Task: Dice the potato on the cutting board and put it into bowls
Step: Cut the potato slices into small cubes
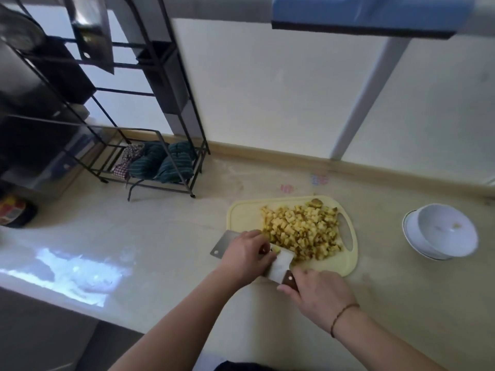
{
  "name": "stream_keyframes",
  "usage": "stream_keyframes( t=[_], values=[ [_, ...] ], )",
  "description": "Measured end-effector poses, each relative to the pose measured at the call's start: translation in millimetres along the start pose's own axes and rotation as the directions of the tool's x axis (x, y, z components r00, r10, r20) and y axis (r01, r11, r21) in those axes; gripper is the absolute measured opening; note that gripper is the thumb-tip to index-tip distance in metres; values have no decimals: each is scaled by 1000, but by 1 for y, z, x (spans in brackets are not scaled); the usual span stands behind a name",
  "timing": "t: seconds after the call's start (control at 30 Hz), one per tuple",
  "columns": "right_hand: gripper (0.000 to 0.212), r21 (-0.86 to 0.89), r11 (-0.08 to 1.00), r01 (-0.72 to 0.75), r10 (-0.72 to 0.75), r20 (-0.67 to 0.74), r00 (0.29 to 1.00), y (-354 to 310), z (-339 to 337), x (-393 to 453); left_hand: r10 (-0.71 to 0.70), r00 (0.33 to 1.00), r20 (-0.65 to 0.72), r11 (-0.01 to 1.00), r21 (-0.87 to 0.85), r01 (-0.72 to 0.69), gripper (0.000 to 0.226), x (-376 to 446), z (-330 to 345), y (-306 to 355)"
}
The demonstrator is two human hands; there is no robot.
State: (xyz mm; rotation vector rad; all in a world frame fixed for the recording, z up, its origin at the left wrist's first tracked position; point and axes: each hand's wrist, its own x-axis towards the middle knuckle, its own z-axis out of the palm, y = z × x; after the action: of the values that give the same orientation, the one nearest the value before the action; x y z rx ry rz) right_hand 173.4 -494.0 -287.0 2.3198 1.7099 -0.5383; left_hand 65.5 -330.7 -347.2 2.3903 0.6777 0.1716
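On the cutting board (241, 210): diced potato (302, 231); right hand (318, 295) gripped cleaver (278, 266), left hand (243, 253) curled over its blade; bowls (442, 231) right.

- We see a pale, glossy countertop (166, 253) running along a light wall, with a wooden strip at its back edge.
- A cream cutting board (348, 259) lies flat on it, right of centre, bearing a heap of diced potato (301, 230).
- A stack of white bowls (442, 231) stands on the counter to the right of the board, apart from it.
- A black wire rack (150, 167) stands at the back left; folded green striped cloths (163, 163) rest on its lowest shelf.
- At the far left edge sits a dark jar (13, 211) with a red and yellow label.
- Two small pinkish stickers or marks (287, 188) show on the counter just behind the board.
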Motion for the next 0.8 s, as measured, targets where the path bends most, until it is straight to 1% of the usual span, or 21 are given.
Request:
stream_keyframes(
  t=[0.1, 0.2, 0.27, 0.33, 0.37, 0.4, 0.43, 0.47, 0.5, 0.53, 0.57, 0.6, 0.63, 0.67, 0.7, 0.73, 0.77, 0.8],
  values=[
    [56, -23, 1000, -4, 4, -13, 1000, -4, -5, 0, -53, 999, -2, 999, -2, 53, 24, 12, 3, 5],
    [57, -49, 999, 6, -6, -10, 1000, -7, -7, -1, -125, 992, -30, 992, 13, 125, 21, 23, 4, 8],
    [57, -22, 1000, 0, 0, 8, 1000, -10, -10, -2, -145, 989, -32, 989, 13, 146, 17, 28, -1, 9],
    [61, 73, 997, -27, 24, 40, 999, -11, -13, -4, -136, 988, -76, 991, 0, 137, 17, 30, -16, 13],
    [63, 156, 987, -50, 39, 70, 997, -9, -14, -5, -131, 983, -127, 991, -16, 130, 18, 30, -28, 15],
    [60, 288, 954, -87, 58, 108, 992, -6, -16, -9, -124, 971, -202, 992, -34, 119, 20, 28, -43, 17],
    [52, 449, 885, -121, 68, 132, 989, -1, -17, -15, -114, 946, -303, 993, -51, 104, 22, 25, -58, 18],
    [41, 589, 797, -135, 77, 122, 990, 5, -17, -22, -109, 897, -428, 994, -73, 86, 22, 21, -74, 20],
    [31, 690, 712, -127, 90, 90, 992, 14, -14, -30, -112, 817, -566, 993, -102, 65, 21, 16, -86, 21],
    [25, 763, 636, -112, 120, 45, 992, 24, -12, -38, -120, 719, -685, 991, -129, 42, 19, 11, -93, 22],
    [19, 820, 562, -106, 174, 9, 985, 36, -7, -47, -126, 642, -756, 989, -145, 23, 18, 8, -94, 22],
    [15, 877, 467, -112, 251, -10, 968, 49, -1, -56, -123, 622, -773, 989, -144, 15, 20, 7, -87, 24],
    [14, 929, 344, -134, 339, 10, 941, 61, 5, -64, -97, 660, -745, 993, -119, 12, 23, 6, -73, 25],
    [18, 964, 220, -147, 419, 43, 907, 73, 14, -69, -46, 736, -675, 998, -63, 4, 27, 6, -55, 27],
    [21, 981, 106, -164, 484, 93, 870, 84, 24, -72, 25, 818, -574, 1000, 11, -22, 30, 6, -34, 29],
    [22, 985, 8, -173, 536, 142, 832, 93, 34, -74, 97, 882, -461, 994, 83, -66, 33, 6, -13, 33],
    [23, 980, -54, -191, 572, 187, 799, 102, 40, -73, 150, 924, -352, 985, 139, -107, 36, 7, 8, 38],
    [24, 975, -76, -209, 593, 212, 777, 110, 48, -72, 185, 949, -254, 973, 183, -140, 40, 10, 25, 43]
  ],
)
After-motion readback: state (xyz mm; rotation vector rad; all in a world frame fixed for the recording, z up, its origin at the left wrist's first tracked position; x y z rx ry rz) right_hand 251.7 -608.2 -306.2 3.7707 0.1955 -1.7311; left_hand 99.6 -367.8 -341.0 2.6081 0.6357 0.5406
